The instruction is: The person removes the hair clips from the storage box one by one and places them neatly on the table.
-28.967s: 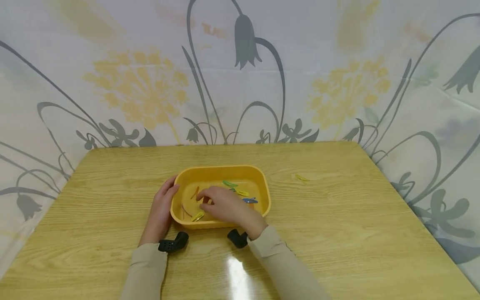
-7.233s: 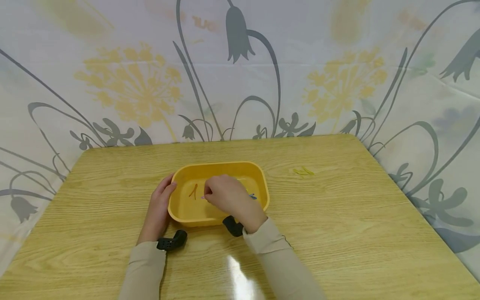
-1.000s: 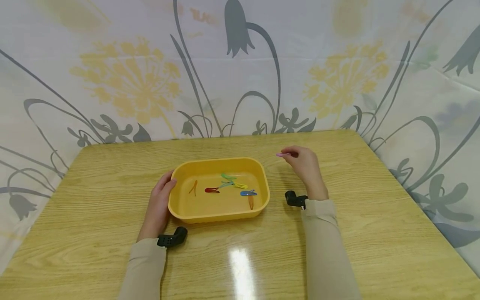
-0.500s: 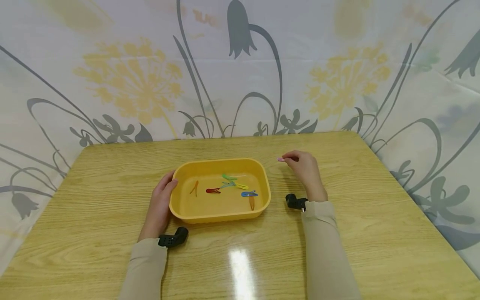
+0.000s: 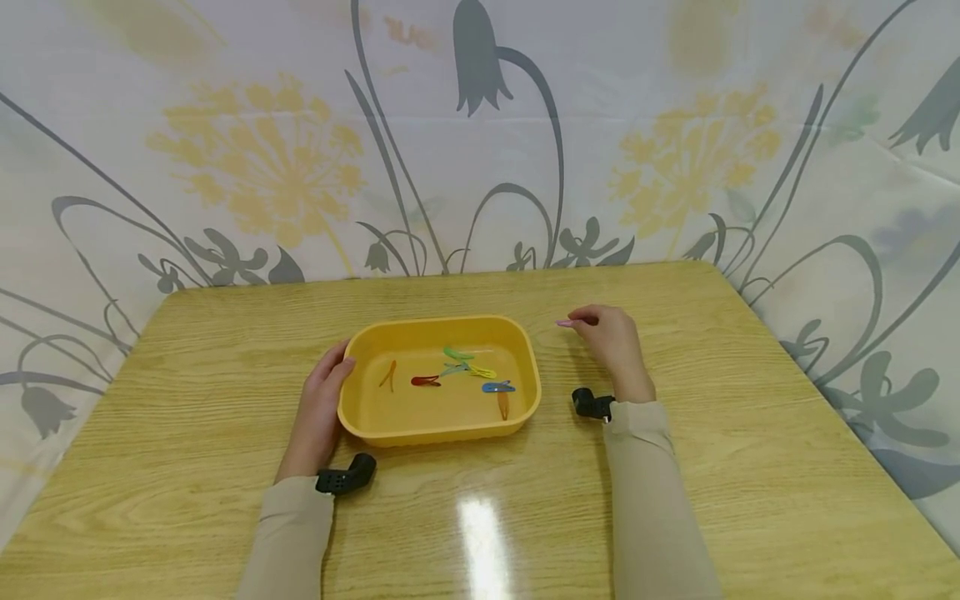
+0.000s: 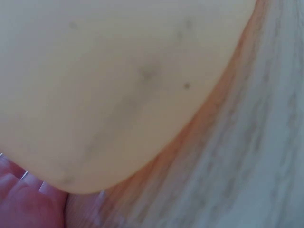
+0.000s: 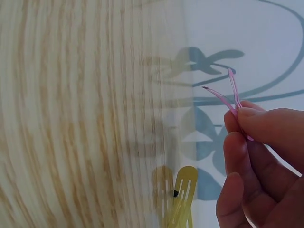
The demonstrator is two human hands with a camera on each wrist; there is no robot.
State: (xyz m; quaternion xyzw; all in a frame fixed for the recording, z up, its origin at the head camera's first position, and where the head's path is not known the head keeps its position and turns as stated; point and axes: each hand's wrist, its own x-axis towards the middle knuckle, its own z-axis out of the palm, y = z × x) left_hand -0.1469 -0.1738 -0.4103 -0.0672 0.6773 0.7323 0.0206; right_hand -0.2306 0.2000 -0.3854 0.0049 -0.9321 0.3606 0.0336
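Note:
My left hand (image 5: 318,408) grips the left end of a yellow plastic tray (image 5: 435,436), its thumb on the rim. Right of the tray, my right hand (image 5: 611,337) pinches a pink snap hair clip (image 7: 232,97) between thumb and index finger, the clip's two prongs spread apart. Yellow hair clips (image 7: 185,194) lie beyond on the table in the right wrist view; the right hand hides them in the head view. Inside the tray are a red hair clip (image 5: 425,381), a blue one (image 5: 498,387), a green one (image 5: 458,354) and several others.
The wooden table (image 5: 750,467) reaches back to a flower-patterned cloth (image 5: 420,167). A black wrist camera (image 5: 347,475) sits on the left wrist and another camera (image 5: 592,404) on the right.
Seven seconds ago my right hand was in the tray; it is now to the right with the pink hair clip. Over the last second it has lowered slightly. The left hand stays on the tray.

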